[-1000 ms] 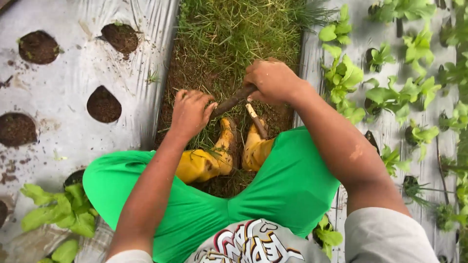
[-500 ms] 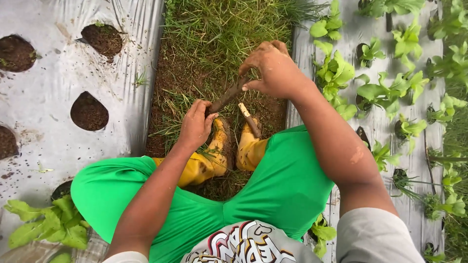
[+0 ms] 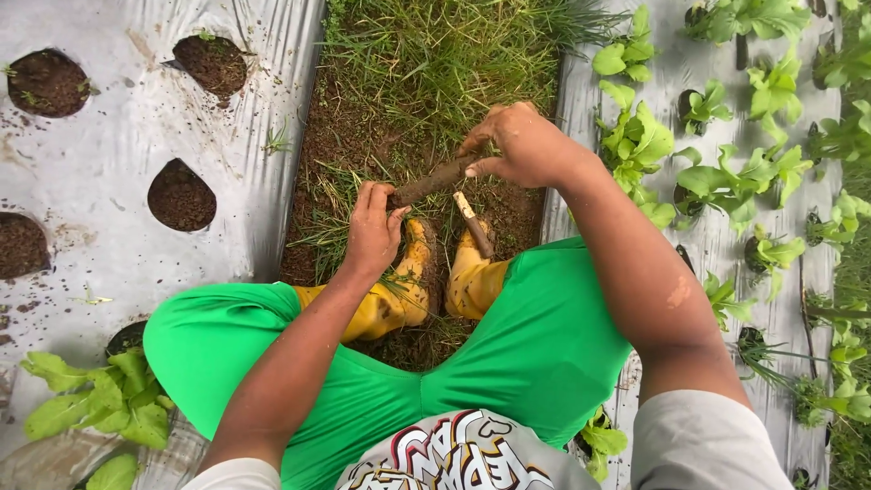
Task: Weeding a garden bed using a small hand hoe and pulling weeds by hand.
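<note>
Your right hand, just above the frame's centre: fingers closed around the upper end of a muddy brown stick-like tool, which slants down to the left over the soil.

Your left hand, centre of the frame: fingers curled at the tool's lower end, and at a tuft of grass there; whether it pinches the grass, the tool or both is not clear from this angle.

A second short stick, pale at its top end: lies just right of centre, on or against the right yellow boot.

Left yellow boot: beside the right one, both muddy, standing in the soil furrow that runs up the middle of the frame, grassy at the top.

Green shorts: fill the lower centre, knees spread.

Silver plastic mulch sheet, left of the frame: round planting holes showing dark soil, leafy seedlings at the lower left.

Mulch sheet on the right: rows of green leafy plants growing through its holes.
</note>
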